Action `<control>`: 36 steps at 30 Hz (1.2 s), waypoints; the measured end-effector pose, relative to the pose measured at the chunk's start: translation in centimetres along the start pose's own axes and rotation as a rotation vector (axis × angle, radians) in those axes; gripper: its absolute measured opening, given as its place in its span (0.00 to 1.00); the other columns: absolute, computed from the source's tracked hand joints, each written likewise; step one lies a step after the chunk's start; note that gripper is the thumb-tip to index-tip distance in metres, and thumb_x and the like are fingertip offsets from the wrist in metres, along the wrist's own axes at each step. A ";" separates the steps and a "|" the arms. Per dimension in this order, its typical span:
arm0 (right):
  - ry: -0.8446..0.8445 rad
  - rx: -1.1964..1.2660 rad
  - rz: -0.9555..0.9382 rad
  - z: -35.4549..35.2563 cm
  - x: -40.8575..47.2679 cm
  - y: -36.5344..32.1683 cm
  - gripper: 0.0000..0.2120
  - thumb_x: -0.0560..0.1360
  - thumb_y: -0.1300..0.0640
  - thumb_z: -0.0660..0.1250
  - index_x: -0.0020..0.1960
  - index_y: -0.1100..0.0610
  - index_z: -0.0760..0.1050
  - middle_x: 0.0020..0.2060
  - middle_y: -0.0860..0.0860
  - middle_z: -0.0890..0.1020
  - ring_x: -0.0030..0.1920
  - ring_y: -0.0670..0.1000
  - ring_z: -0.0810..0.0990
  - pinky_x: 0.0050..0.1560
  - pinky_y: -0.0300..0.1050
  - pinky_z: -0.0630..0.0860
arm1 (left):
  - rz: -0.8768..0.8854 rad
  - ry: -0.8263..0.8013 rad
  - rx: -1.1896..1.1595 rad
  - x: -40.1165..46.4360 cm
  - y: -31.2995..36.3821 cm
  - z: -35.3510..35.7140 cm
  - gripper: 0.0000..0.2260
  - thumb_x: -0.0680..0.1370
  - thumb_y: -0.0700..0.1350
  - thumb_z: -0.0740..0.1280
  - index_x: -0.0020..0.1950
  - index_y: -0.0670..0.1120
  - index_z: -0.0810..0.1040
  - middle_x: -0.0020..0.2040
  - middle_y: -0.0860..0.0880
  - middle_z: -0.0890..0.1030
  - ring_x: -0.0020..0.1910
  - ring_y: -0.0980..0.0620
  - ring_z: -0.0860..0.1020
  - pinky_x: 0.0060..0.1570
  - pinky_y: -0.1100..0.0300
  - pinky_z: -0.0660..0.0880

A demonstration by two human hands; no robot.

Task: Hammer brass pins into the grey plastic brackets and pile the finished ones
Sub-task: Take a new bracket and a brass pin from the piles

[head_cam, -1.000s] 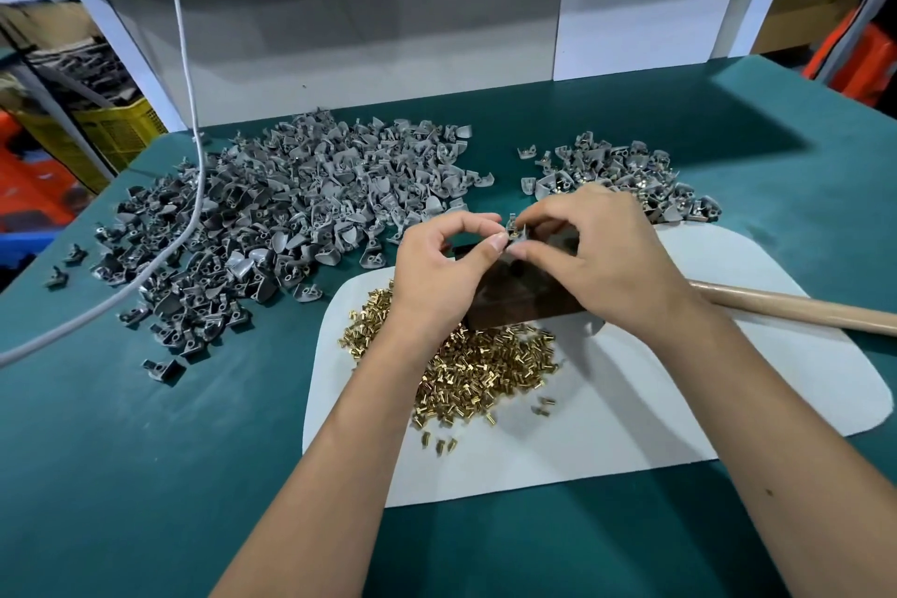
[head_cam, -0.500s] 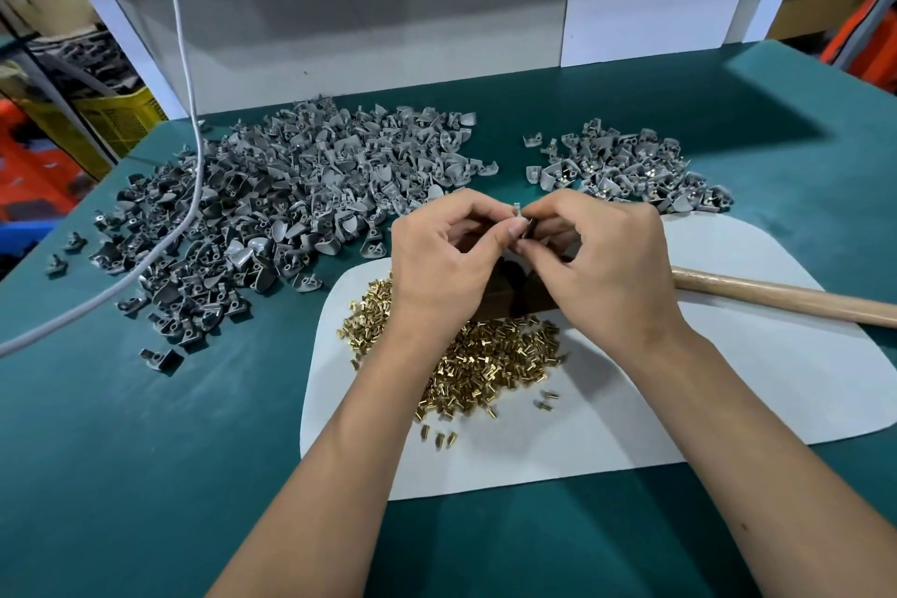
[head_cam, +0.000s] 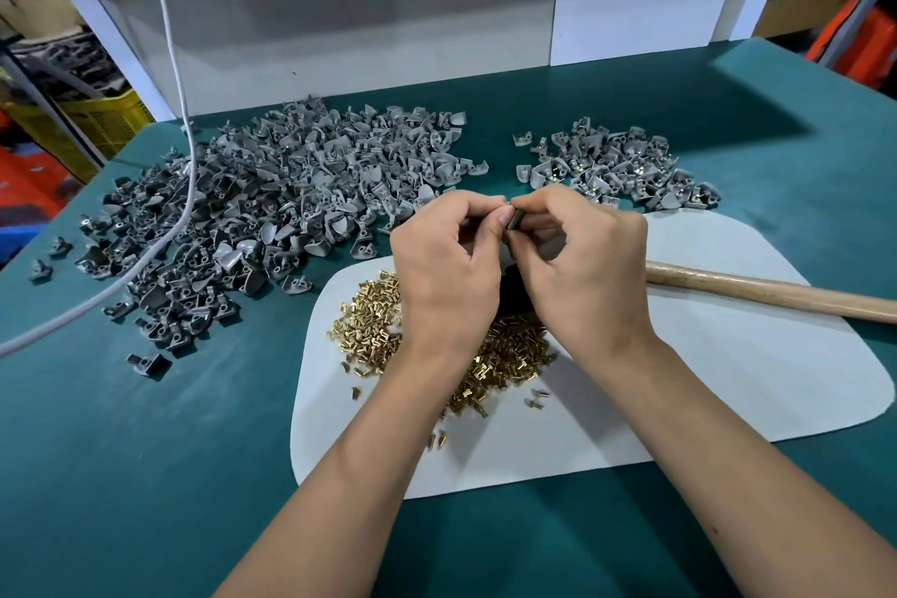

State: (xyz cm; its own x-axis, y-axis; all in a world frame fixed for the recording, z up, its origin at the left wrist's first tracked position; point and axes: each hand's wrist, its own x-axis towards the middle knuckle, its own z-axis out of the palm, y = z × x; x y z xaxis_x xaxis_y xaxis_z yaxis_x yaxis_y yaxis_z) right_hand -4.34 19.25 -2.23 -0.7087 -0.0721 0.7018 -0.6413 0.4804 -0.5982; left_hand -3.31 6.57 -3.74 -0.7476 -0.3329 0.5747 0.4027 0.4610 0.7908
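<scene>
Fingers: the fingertips (head_cam: 505, 215) of both hands meet over the middle of the mat, curled in and pinching one small grey bracket (head_cam: 514, 221) between them.
Left hand: the left hand (head_cam: 449, 267) has its thumb and first fingers bent tight on the bracket's left side.
Right hand: the right hand (head_cam: 582, 267) has its fingers bent on the bracket's right side.
Pin in bracket: too small to tell.
Brass pins: a shiny heap of pins (head_cam: 373, 321) lies on the mat under the wrists.
Hammer: a wooden handle (head_cam: 776, 294) lies on the mat to the right; its dark head is mostly hidden under the hands.
Mat: the white mat (head_cam: 728, 379) lies flat on the green table (head_cam: 145, 476).
Big pile: lots of grey brackets (head_cam: 272, 209) lie at the left, with no pins showing.
Small pile: brackets with brass bits (head_cam: 616, 170) lie at the back right.
Cable: a white cable (head_cam: 189, 160) hangs across the big pile.
</scene>
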 end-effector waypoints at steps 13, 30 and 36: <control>-0.004 -0.010 0.040 0.7 -0.1 0.2 0.05 0.74 0.61 0.74 0.49 0.58 0.84 0.40 0.49 0.86 0.40 0.48 0.85 0.45 0.52 0.82 | -0.046 -0.002 0.010 0.0 -0.1 0.2 0.03 0.78 0.39 0.71 0.48 0.43 0.85 0.43 0.50 0.85 0.44 0.49 0.84 0.48 0.46 0.82; -0.231 0.443 0.238 -0.8 0.9 2.2 0.11 0.76 0.63 0.74 0.58 0.56 0.82 0.36 0.48 0.87 0.38 0.48 0.87 0.48 0.40 0.82 | -0.147 -0.260 -0.323 1.4 -0.3 -2.4 0.07 0.75 0.36 0.75 0.50 0.45 0.86 0.47 0.47 0.88 0.50 0.49 0.86 0.54 0.56 0.81; -0.292 0.432 0.255 -1.5 0.9 2.5 0.10 0.76 0.60 0.74 0.58 0.58 0.83 0.38 0.50 0.87 0.37 0.52 0.86 0.46 0.44 0.83 | -0.171 -0.274 -0.266 1.4 -0.6 -2.2 0.03 0.77 0.37 0.74 0.49 0.42 0.85 0.44 0.45 0.87 0.45 0.45 0.86 0.52 0.47 0.83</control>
State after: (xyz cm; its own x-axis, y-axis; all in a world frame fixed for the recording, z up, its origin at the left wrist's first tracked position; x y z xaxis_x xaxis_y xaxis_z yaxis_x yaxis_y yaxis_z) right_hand -6.20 21.67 -2.54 -0.8688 -0.2687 0.4159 -0.4583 0.1188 -0.8808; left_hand -3.42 4.06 -2.96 -0.9139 -0.1386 0.3816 0.3562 0.1773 0.9174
